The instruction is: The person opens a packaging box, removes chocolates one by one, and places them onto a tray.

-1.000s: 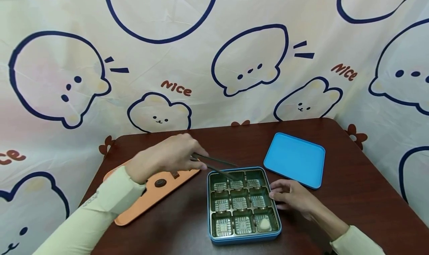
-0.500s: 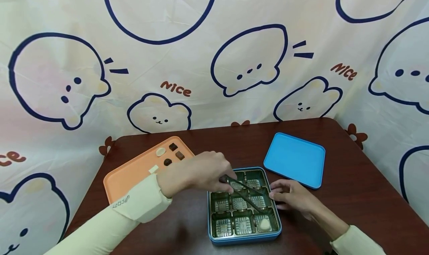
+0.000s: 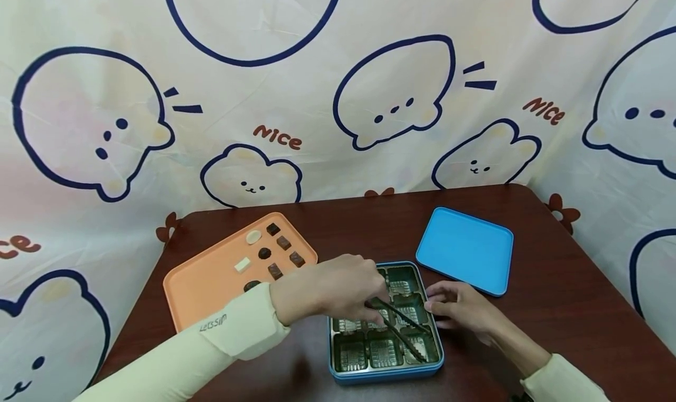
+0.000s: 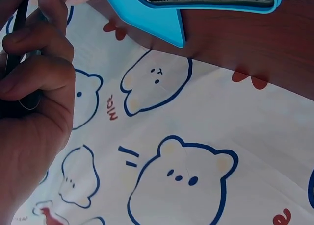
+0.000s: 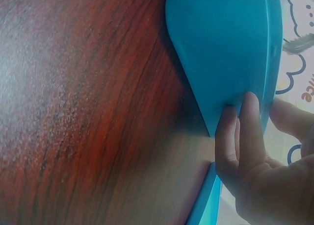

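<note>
My left hand (image 3: 338, 290) holds dark tongs (image 3: 405, 318) over a blue tin (image 3: 385, 379) fitted with a divided gold insert. The two tong arms stand apart, their tips over the insert's right column. One tip reaches into the near-right compartment; I cannot clearly make out a pale piece there. Several compartments lie beneath my left hand. In the left wrist view, curled fingers wrap the tongs' handle. My right hand (image 3: 465, 308) is at the tin's right side. In the right wrist view, its fingers touch the outer wall (image 5: 221, 48) while the thumb meets the rim.
An orange tray (image 3: 195, 290) at the left bears several small chocolates: brown squares, dark rounds, a cream round (image 3: 253, 237) and a cream rectangle (image 3: 242, 264). A blue lid (image 3: 467, 249) lies behind the tin on the right. Patterned cloth hangs behind the brown table (image 3: 364, 229).
My left hand has moved right and nearer with the tongs, from the tin's far edge to its near-right compartment. More of the tray now shows. The right hand stays at the tin.
</note>
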Demonstrator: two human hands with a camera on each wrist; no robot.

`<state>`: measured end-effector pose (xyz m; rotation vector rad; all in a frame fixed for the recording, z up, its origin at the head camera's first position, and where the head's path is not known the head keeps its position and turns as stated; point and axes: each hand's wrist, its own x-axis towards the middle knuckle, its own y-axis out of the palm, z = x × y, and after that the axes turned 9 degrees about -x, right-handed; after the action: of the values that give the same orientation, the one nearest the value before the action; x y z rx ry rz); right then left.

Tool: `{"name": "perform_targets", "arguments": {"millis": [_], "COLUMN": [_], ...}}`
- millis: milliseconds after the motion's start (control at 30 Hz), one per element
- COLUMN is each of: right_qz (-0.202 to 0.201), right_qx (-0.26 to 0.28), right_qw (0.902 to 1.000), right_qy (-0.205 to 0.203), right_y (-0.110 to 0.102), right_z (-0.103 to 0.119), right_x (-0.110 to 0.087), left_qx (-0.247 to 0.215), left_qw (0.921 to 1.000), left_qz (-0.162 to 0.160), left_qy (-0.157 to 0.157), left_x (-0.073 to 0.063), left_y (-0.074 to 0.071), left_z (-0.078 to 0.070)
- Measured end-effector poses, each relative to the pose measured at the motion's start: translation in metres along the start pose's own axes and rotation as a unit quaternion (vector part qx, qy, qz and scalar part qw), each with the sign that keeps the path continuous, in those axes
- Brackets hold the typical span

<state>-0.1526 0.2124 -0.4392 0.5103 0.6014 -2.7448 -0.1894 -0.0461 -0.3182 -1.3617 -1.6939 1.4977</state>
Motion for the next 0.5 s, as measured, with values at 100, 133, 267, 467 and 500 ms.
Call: {"name": "perform_targets", "arguments": {"millis": [100, 133, 267, 467, 500], "right_qz": [0.002, 0.002, 0.003, 0.004, 0.005], "right_qx": [0.002, 0.002, 0.004, 0.006, 0.006], "right_qw": [1.0000, 1.0000, 1.0000, 1.0000, 1.0000], "right_qy": [0.000, 0.000, 0.000, -0.002, -0.002], "right_y": [0.000, 0.000, 0.000, -0.001, -0.001], "right_z": [0.000, 0.000, 0.001, 0.001, 0.001], "right_x": [-0.001, -0.001, -0.001, 0.000, 0.000], "left_qx": [0.028, 0.039, 0.066, 0.083, 0.083], "left_qw": [0.9996, 0.9992, 0.9978, 0.9964, 0.9964], "left_qz": [0.002, 0.003, 0.009, 0.011, 0.012], "left_qy": [0.007, 0.008, 0.008, 0.011, 0.009], "left_x": [0.003, 0.004, 0.008, 0.011, 0.012], "left_y": [0.002, 0.003, 0.004, 0.002, 0.001], "left_z": [-0.003, -0.005, -0.010, -0.016, -0.016]}}
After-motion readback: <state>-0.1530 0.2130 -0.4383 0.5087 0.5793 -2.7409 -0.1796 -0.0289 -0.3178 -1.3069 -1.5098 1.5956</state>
